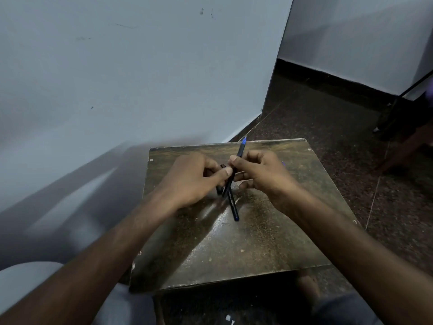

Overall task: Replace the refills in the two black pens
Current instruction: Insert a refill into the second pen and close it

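Both hands meet over the far half of a small worn wooden table (246, 242). My right hand (262, 174) pinches a black pen (237, 160) that tilts up and away, its blue tip showing above my fingers. A second black pen (232, 202) with white lettering slants down from my hands toward me, its blue end resting on the table. My left hand (194, 179) is closed around a short dark piece (220, 188), with its thumb pressed against the pens. Whether the two long parts are one pen or two is hidden by my fingers.
A pale wall runs along the left and behind the table. Dark speckled floor (328, 118) lies to the right, with a dark stand leg (398, 106) at the far right. My knees show at the bottom edge.
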The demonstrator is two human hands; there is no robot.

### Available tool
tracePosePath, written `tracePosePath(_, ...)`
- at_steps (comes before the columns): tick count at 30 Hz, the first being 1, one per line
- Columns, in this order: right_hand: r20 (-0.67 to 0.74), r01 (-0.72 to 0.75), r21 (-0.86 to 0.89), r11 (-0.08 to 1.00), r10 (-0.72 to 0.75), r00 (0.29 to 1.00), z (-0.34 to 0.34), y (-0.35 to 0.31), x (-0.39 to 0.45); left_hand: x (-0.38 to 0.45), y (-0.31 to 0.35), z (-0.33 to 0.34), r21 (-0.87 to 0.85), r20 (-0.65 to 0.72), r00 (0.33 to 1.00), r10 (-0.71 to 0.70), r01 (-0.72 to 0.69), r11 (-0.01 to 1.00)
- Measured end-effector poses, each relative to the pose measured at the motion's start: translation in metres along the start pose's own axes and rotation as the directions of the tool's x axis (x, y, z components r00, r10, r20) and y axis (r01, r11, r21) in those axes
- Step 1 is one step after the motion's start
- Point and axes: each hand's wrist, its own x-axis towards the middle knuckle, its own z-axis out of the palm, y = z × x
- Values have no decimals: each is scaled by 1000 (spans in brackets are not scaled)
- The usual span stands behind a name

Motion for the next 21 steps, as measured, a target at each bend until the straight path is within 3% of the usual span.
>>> tracePosePath(3,-52,-12,23,1000,13,999,-6,-3,2,5,-10,1,116,-79,997,6,3,993)
tracePosePath(12,-31,-6,-30,1000,5,1000,-6,-5,-2,7,-7,21,301,-78,997,-20,43,953)
tracePosePath(17,19,-37,-206,978,42,999,-9,-4,-5,7,-10,22,264,-47,997,-53,64,962)
tracePosePath(21,49,-27,-303,953,44,998,-8,-2,-8,10,-15,23,135,-25,994,-104,106,985)
